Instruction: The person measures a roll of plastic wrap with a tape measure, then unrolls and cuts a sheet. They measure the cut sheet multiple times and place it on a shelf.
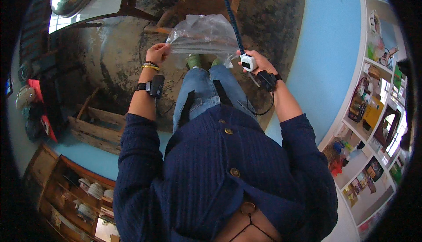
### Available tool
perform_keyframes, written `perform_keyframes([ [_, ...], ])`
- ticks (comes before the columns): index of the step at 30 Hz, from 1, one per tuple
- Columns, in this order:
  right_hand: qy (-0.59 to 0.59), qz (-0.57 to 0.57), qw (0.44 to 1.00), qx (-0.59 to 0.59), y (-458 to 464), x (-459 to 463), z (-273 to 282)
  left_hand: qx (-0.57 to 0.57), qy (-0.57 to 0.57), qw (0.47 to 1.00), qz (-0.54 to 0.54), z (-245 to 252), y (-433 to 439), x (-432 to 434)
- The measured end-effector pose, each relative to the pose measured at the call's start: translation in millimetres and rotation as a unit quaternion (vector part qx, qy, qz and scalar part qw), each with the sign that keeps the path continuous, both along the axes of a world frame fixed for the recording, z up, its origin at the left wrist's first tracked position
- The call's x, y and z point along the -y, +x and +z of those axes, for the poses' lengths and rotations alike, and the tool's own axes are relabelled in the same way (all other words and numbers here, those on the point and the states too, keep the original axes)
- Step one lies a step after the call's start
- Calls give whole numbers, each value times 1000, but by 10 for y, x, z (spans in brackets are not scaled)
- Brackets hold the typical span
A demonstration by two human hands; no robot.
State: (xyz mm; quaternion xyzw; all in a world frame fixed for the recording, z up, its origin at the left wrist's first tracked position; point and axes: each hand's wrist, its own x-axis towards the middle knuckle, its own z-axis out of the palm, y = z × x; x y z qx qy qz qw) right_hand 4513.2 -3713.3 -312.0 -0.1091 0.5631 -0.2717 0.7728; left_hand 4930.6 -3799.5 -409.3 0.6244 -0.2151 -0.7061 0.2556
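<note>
A clear plastic bag (201,37) is spread between my two hands, above my green shoes. My left hand (159,53) pinches its left edge between thumb and fingers. At the bag's right edge, my right hand (258,61) grips a white device with a dark window (248,62), and its fingertips meet the plastic. A dark blue braided cord (230,14) runs from the top of the picture down to this white device. Whether the bag holds anything cannot be told.
A wooden stool or chair (239,1) stands ahead on the stained floor. A table with a pale top (108,3) is at the upper left. A slatted wooden crate (95,130) lies left, a wooden shelf (74,166) behind it. White shelving (362,138) with goods lines the right.
</note>
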Motion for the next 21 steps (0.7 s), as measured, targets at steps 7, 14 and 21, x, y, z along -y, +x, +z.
perform_keyframes([
  [7, 3, 85, 995, -58, -171, 119, 28, -125, 50, 987, 92, -140, 301, 32],
  [14, -20, 312, 939, -142, -328, 435, -72, -165, 45, 984, 56, -256, 494, 84],
  [21, -30, 376, 913, -155, -382, 631, -90, -93, 37, 993, 62, -162, 471, 74],
])
